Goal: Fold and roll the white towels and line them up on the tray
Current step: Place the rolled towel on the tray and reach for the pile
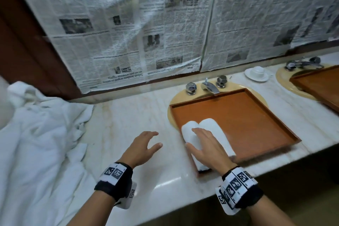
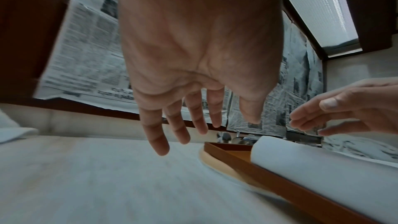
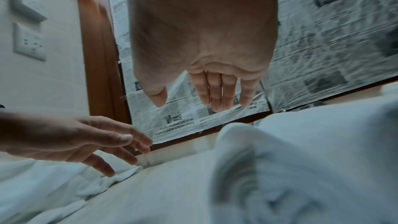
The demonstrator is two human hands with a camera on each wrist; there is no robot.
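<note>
Two tightly rolled white towels (image 1: pixel 211 134) side by side at the tray's (image 1: pixel 256 115) near-left corner, right hand (image 1: pixel 207 147) flat above them, left hand (image 1: pixel 141 148) spread wide, empty, over the tabletop (image 1: pixel 128 115), unfolded towels (image 1: pixel 36 134) heaped at its left edge.

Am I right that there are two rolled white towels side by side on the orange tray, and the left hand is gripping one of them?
Not quite. Two rolled towels do lie side by side on the orange tray, but the left hand grips nothing: the head view shows it open over the marble counter, beside the tray. The right hand is the one over the rolls.
</note>
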